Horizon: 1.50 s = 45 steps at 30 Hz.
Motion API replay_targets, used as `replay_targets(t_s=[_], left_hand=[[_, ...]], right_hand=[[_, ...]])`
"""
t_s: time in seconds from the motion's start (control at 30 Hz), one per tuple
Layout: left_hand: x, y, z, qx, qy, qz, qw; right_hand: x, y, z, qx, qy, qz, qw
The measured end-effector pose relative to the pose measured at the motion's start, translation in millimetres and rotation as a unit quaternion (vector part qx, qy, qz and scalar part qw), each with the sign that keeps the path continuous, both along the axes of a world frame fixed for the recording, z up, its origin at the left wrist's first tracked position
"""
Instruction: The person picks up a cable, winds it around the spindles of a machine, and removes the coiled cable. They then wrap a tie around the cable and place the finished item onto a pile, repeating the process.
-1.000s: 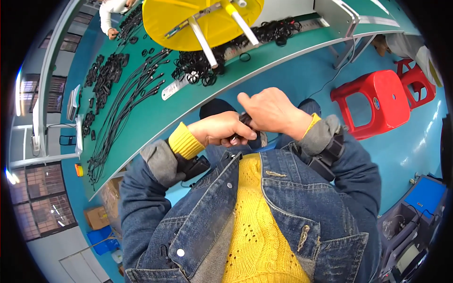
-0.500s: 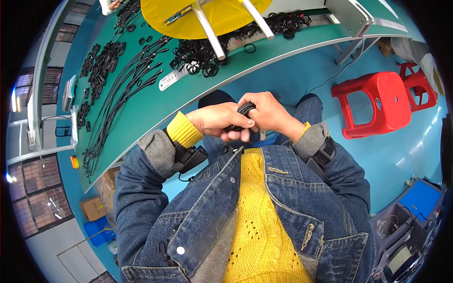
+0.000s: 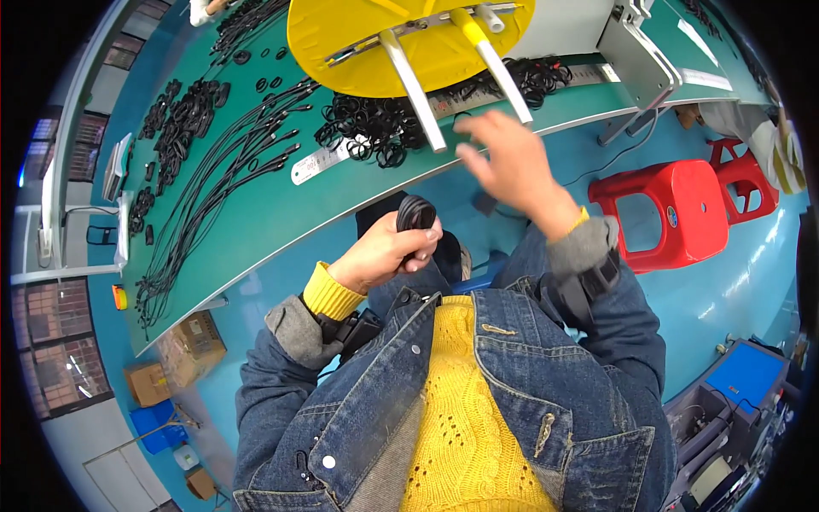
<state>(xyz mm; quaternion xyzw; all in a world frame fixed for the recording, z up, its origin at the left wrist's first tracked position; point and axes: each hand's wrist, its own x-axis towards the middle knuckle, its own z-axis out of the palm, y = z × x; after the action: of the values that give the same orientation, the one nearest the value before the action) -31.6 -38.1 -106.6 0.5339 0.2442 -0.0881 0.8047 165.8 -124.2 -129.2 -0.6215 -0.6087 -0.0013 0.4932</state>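
Yellow knit and blue denim are filling the near view, the person sitting with both forearms coming up out of jacket sleeves. The left hand (image 3: 384, 253) is curling tightly around a small coil of black cable (image 3: 415, 213), gripping it close in front of the chest, below the front edge of the worktop (image 3: 281, 230). The coil is poking up out of the fist, its looped top showing above the thumb. The right hand (image 3: 509, 158) is lifting up and away from the coil, fingers spread loosely and holding nothing, blurred as it is passing over the worktop's near edge.

Just beyond that hand, a heap of black rubber rings (image 3: 368, 130) is lying on the green worktop, beside a pale strip like a ruler (image 3: 328, 160). Farther left, long black cables (image 3: 217, 183) are stretching out in a loose bundle along the surface, and more small black coils (image 3: 179, 128) are gathering in clusters beyond them. A yellow round stand (image 3: 409, 38) with pale rods slanting across it is rising over the far part of the worktop.

Off to the right, a red plastic stool (image 3: 661, 209) is standing on the blue floor (image 3: 734, 282). Down at the left, cardboard boxes (image 3: 192, 346) are sitting under the worktop's end.
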Motion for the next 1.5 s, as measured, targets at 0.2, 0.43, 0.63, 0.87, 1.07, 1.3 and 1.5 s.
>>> replay_targets(t_s=[0.2, 0.43, 0.63, 0.87, 1.07, 1.3, 1.5], left_hand=[[4.8, 4.3, 6.5, 0.035, -0.068, 0.081, 0.994], [7.8, -6.3, 4.3, 0.132, -0.112, 0.161, 0.972], [-4.4, 19.5, -15.3, 0.216, -0.089, 0.163, 0.959], [-3.0, 7.6, -1.5, 0.132, -0.042, 0.010, 0.990], [-1.5, 0.7, 1.1, 0.068, 0.021, -0.136, 0.988], [-6.2, -6.0, 18.5, 0.056, 0.025, -0.037, 0.997], [-15.5, 10.6, -0.9, -0.281, -0.133, 0.013, 0.950]], right_hand=[[6.9, 19.7, -12.0, -0.107, -0.018, -0.091, 0.990], [-59.4, -18.3, 27.5, -0.200, 0.564, 0.167, 0.784], [-81.0, -47.2, 5.8, -0.104, 0.484, 0.251, 0.832], [-47.7, -59.7, 7.8, -0.297, 0.585, 0.252, 0.711], [-33.0, -43.2, 44.1, -0.229, 0.057, 0.178, 0.955], [-57.2, -38.4, 11.0, -0.217, 0.553, 0.168, 0.787], [-44.0, -45.1, -13.4, -0.175, 0.735, 0.114, 0.645]])
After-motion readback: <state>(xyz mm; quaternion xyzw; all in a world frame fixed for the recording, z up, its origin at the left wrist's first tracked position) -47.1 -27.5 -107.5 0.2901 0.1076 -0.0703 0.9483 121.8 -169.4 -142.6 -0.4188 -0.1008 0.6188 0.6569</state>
